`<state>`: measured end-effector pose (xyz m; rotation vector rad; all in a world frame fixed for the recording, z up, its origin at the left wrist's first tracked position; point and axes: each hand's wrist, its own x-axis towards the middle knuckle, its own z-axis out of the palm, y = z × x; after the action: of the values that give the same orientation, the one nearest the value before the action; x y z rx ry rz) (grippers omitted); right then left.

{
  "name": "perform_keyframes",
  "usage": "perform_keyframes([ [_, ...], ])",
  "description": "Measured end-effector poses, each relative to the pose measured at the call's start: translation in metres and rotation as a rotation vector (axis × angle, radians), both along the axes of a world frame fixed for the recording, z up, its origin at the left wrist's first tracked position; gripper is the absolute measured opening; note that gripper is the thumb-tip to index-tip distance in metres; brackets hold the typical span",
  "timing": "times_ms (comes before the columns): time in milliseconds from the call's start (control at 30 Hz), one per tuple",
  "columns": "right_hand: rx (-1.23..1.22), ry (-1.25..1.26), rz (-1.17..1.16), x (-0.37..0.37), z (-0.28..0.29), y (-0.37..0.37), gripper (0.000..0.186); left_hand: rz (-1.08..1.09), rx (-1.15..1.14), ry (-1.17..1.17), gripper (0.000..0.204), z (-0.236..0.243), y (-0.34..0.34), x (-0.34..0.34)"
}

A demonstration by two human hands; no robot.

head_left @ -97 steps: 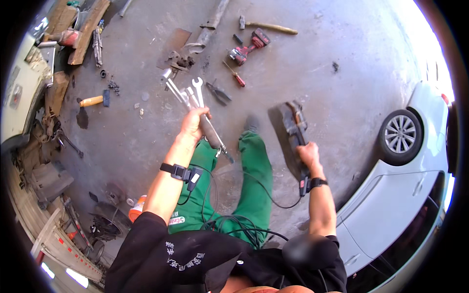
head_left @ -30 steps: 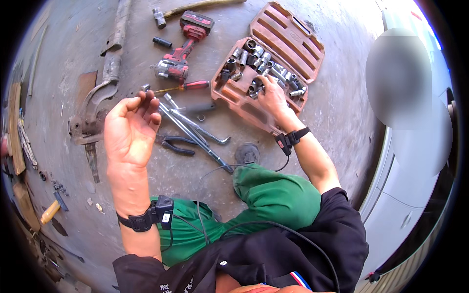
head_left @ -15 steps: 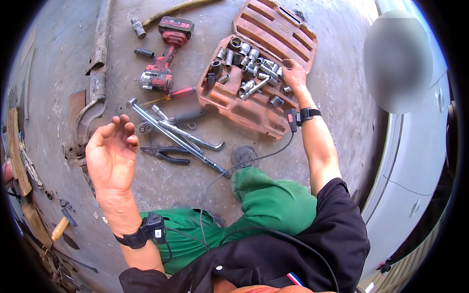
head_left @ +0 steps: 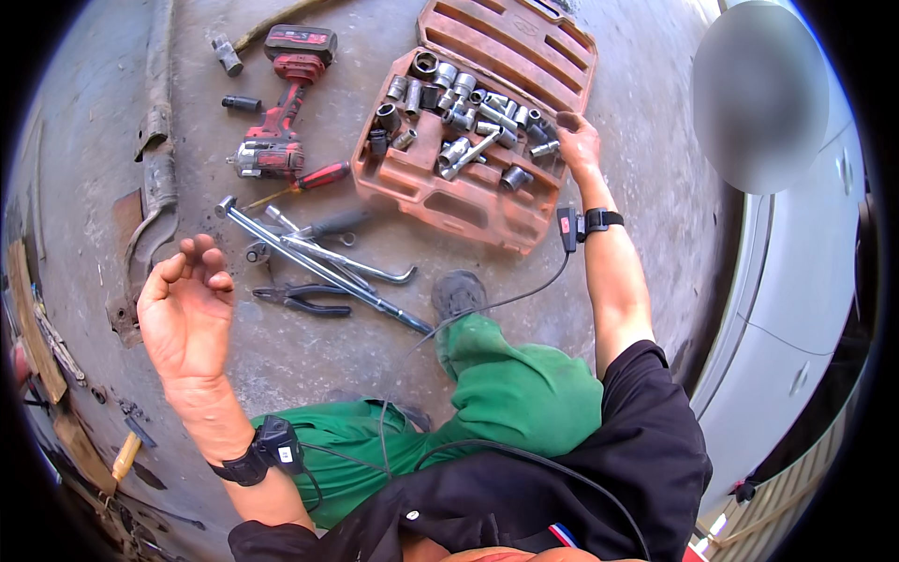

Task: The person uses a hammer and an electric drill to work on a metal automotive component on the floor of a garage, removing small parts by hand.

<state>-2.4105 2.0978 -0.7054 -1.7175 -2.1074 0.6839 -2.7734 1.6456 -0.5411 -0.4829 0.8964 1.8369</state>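
My left hand (head_left: 187, 323) is raised palm up at the left, empty, its fingers apart and loosely curved. My right hand (head_left: 582, 145) is at the right side of an open orange socket case (head_left: 449, 211), fingers curled among or beside the sockets; what they hold is hidden. The case holds several metal sockets and extensions (head_left: 454, 155). Between my hands lie long wrenches and bars (head_left: 337, 281), black-handled pliers (head_left: 307, 302) and a red-handled screwdriver (head_left: 318, 176). A red cordless impact wrench (head_left: 281, 126) lies left of the case, beside a dark socket (head_left: 242, 103).
A hammer (head_left: 228, 56) and a long rusty metal part (head_left: 159, 183) lie beyond. Wood pieces (head_left: 42, 337) and a yellow-handled hammer (head_left: 126, 454) are at the left. A pale car (head_left: 782, 356) flanks me on the right, near a blurred area. My foot (head_left: 459, 295) is below the case.
The wrenches and case I carried now lie on the floor, the case open, and I am lower. My left hand let go and rose; my right hand moved to the case's right side.
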Motion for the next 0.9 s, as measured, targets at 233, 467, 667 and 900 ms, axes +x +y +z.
perform_keyframes([
  [233,-0.079,-0.141,0.046,0.01,-0.003,-0.016,0.031,0.026,-0.028,-0.004,0.014,-0.001,-0.001,-0.004],
  [467,0.057,-0.123,0.275,-0.042,0.016,-0.055,0.026,0.026,-0.008,0.01,0.013,0.001,-0.004,-0.005],
  [667,0.141,0.05,0.557,-0.093,0.021,-0.079,0.03,0.006,0.018,0.006,0.013,0.0,-0.004,-0.006],
  [900,-0.047,0.744,-0.132,-0.06,0.025,-0.045,0.015,0.038,0.047,-0.005,0.017,0.0,-0.021,-0.014],
])
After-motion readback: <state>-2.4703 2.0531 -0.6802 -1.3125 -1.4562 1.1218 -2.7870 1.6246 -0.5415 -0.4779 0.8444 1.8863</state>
